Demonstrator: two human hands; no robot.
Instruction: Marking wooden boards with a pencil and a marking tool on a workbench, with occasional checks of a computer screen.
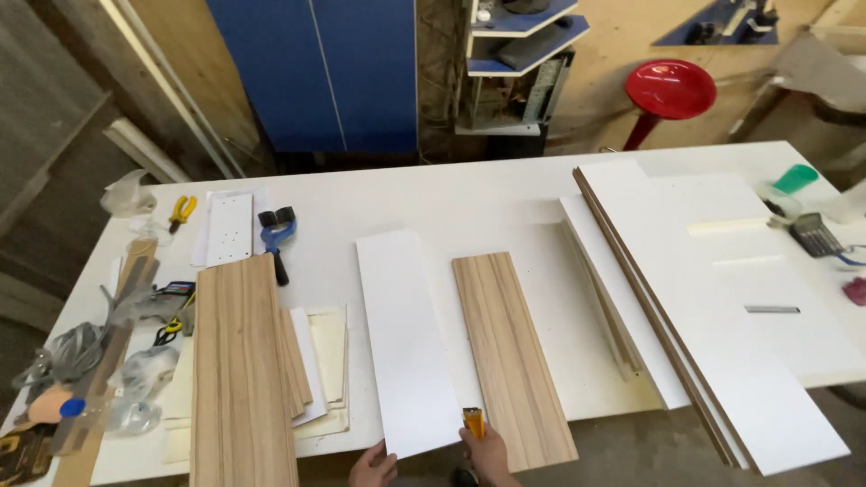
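Few such items show on the white table (469, 194). A dark rectangular calculator (815, 234) with a small screen lies near its right edge. At the far left corner sit crumpled clear plastic bags (124, 194); their contents cannot be made out.

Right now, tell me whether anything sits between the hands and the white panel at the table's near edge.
Nothing visible does. The left hand already touches the white panel's near corner. The right hand, holding an orange tool, rests at the gap between that panel and the wood-grain board.
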